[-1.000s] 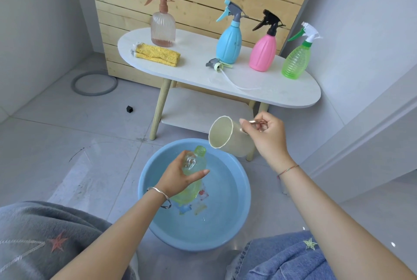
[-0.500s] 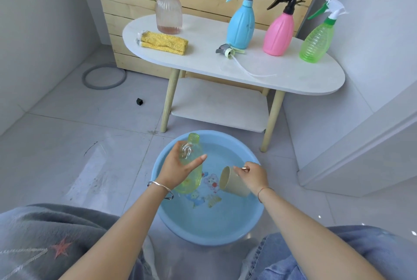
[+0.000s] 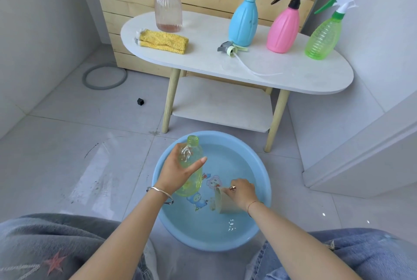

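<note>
A blue basin [image 3: 259, 164] of water stands on the floor between my knees. My left hand [image 3: 178, 172] grips an uncapped, pale green bottle [image 3: 193, 167], held upright and slightly tilted over the basin's left side. My right hand [image 3: 240, 191] pinches the rim of a beige cup [image 3: 225, 203], which lies tipped on its side and dipped into the water at the basin's right. The bottle's detached spray head [image 3: 228, 48] with its thin tube lies on the white table [image 3: 293, 76].
On the white table stand a clear brown-topped sprayer [image 3: 168, 8], a blue sprayer [image 3: 243, 20], a pink sprayer [image 3: 284, 29] and a green sprayer [image 3: 325, 36], plus a folded yellow cloth [image 3: 163, 41]. A grey ring [image 3: 105, 76] and a small black piece [image 3: 140, 101] lie on the tiled floor.
My right hand has brought the cup down from above the basin into the water and tipped it on its side. My left hand keeps holding the bottle in the same place.
</note>
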### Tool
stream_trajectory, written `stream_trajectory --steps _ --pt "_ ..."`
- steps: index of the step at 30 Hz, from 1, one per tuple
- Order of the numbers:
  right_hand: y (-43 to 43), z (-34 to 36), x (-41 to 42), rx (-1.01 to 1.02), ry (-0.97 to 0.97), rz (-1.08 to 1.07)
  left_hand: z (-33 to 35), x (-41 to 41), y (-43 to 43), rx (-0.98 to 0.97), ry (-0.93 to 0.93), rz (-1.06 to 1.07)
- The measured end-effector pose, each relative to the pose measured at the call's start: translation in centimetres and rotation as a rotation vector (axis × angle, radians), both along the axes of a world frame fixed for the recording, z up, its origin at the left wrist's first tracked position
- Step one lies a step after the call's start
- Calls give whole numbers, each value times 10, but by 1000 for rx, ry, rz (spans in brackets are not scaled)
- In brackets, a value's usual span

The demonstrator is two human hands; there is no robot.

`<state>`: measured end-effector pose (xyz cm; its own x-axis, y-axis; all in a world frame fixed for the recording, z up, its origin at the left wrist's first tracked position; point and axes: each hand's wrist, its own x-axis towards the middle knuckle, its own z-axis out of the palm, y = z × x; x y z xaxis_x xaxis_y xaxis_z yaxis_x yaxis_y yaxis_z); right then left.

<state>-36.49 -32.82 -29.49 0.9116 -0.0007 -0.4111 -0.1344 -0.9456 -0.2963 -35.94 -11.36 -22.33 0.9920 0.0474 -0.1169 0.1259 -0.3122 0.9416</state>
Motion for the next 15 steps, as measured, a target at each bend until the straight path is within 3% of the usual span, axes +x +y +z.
stream_trajectory --steps 3,7,15 --pt "7 -3 -3 123 30 -76 1 0 0 8 -2 -1" --pt "6 0 -5 445 25 -320 6 -1 1 27 -24 13" --pt "-9 44 1 815 -113 -607 19 -2 3 -1 -101 70"
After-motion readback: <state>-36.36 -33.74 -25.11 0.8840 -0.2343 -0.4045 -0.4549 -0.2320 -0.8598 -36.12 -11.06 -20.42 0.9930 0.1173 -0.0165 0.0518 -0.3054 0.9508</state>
